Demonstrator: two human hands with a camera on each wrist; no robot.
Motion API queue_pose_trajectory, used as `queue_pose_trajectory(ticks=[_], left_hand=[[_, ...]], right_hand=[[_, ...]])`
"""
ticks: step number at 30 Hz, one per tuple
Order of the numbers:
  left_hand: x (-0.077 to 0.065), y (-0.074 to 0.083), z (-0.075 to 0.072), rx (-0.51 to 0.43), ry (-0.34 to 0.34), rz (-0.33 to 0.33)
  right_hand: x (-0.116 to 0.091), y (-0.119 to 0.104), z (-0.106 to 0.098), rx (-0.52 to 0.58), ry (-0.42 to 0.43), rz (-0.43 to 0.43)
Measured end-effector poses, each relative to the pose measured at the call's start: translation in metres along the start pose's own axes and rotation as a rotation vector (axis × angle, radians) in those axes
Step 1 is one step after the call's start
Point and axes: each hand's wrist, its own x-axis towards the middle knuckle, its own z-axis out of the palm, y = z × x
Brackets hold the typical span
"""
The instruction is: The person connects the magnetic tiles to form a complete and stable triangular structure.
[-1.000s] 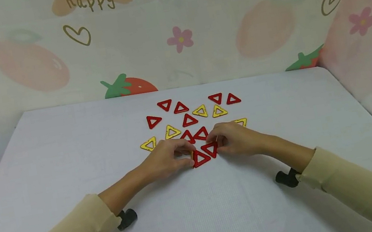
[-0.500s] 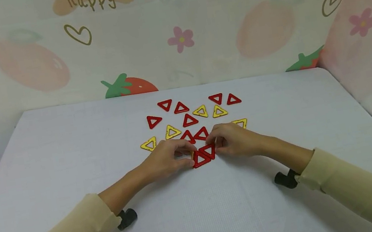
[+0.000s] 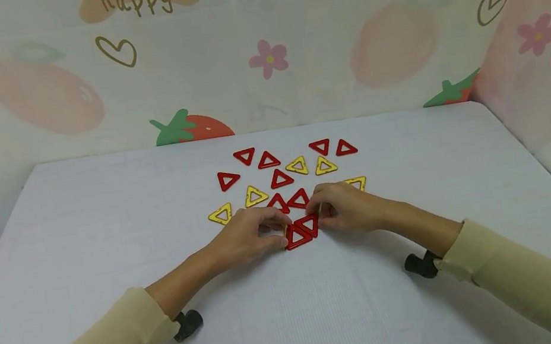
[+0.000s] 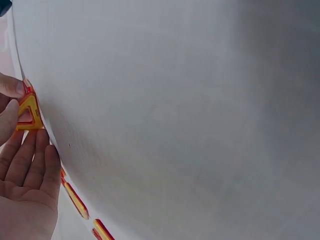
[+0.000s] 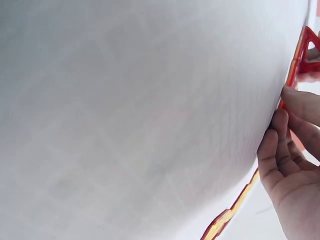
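Observation:
In the head view my left hand (image 3: 250,235) holds a triangular magnetic tile by its edge, thumb and fingertips at its left side. That tile (image 4: 34,106) stands up from the table in the left wrist view, yellow on the face toward the camera. A red triangular tile (image 3: 294,243) is right at the left fingertips. My right hand (image 3: 343,209) pinches another red tile (image 3: 314,225), whose left edge lies against the first red one. The right wrist view shows an upright red tile (image 5: 304,59) beyond the thumb and fingers of the right hand (image 5: 295,175).
Farther back on the white table (image 3: 126,219) lie several loose red tiles (image 3: 281,183) and several yellow tiles (image 3: 256,200). One yellow tile (image 3: 361,182) is partly hidden behind the right hand. A printed cloth (image 3: 309,10) hangs behind the table.
The right hand has moved its red tile slightly left, closing the gap to the red tile by the left hand. The left hand and the loose tiles have stayed put.

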Motion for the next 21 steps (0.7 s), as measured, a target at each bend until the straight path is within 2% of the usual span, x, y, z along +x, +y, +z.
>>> queue_pose_trajectory(ticks=[11,21], left_hand=[[-0.0002,0.0011,0.0007,-0.011,0.001,0.033],[0.0001,0.0015,0.0008,-0.009,0.001,0.031]], right_hand=[[0.0004,0.0022,0.0009,0.002,-0.002,-0.034],[0.0005,0.0022,-0.0006,0.041,-0.027,-0.027]])
